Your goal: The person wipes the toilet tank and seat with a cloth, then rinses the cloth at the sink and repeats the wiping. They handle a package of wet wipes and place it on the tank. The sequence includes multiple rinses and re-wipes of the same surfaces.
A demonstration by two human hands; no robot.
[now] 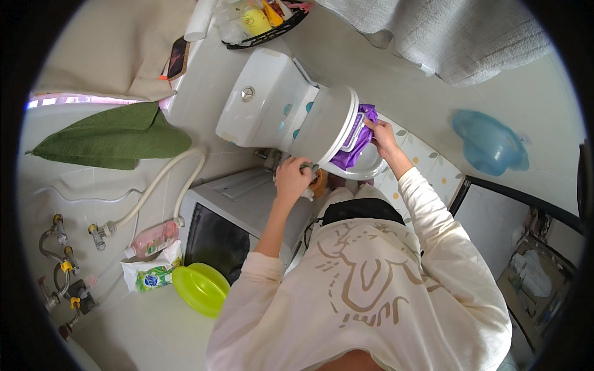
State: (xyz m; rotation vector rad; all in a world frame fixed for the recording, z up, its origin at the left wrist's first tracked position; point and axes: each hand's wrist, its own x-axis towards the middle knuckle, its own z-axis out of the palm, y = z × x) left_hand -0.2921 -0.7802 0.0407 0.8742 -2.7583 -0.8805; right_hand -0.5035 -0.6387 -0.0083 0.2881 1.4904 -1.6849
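Observation:
My right hand (381, 133) grips the edge of a purple soft pack of wipes (356, 143) that has a white plastic lid. The pack is over the toilet bowl (368, 168), close against the raised seat and lid (332, 120) of the white toilet. My left hand (294, 178) is near the lower edge of the raised lid, its fingers closed around a small greyish thing (308, 165) that looks like a cloth; most of it is hidden. An orange object (319, 183) shows just below that hand.
Left of the toilet is a washing machine (218, 232) with a lime-green basin (200, 288), a green-and-white wipes pack (155, 271) and a pink bottle (155, 239) by it. A green towel (116, 137) hangs at left, a blue basin (489, 141) at right.

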